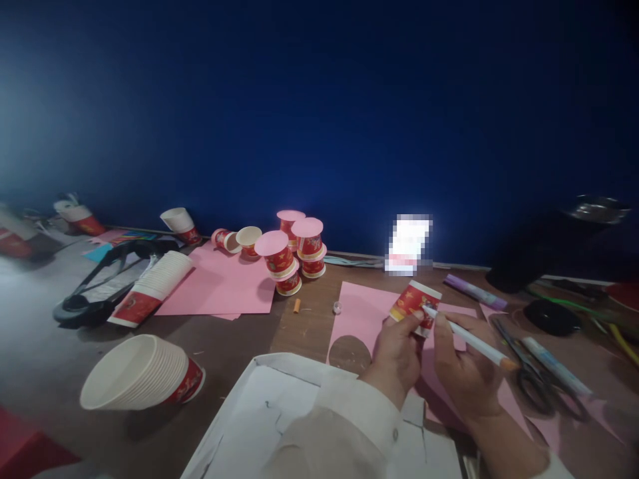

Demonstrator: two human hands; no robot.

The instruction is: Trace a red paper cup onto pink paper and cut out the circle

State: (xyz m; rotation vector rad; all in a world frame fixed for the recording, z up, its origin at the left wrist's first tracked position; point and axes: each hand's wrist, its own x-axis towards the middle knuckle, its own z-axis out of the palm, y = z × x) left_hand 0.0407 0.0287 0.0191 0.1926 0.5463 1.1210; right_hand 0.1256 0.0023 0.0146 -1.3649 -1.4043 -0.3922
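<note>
My left hand (399, 352) is wrapped round a red patterned paper cup (413, 303), tilted above the pink paper. In my right hand (466, 366) is a white pen with an orange end (479, 342), its tip against the side of the cup. Beneath both hands lies cut pink paper (369, 306), with a round hole at its lower left. Several red cups topped with pink discs (273, 253) stand stacked in the middle, near the wall.
Nested cups (144, 372) lie at the left, with more cups (154, 286) and pink sheets (224, 286) behind. Scissors (532, 382), a glue tube (556, 366) and a purple tube (474, 291) lie right. White box-like material (264, 406) is in front.
</note>
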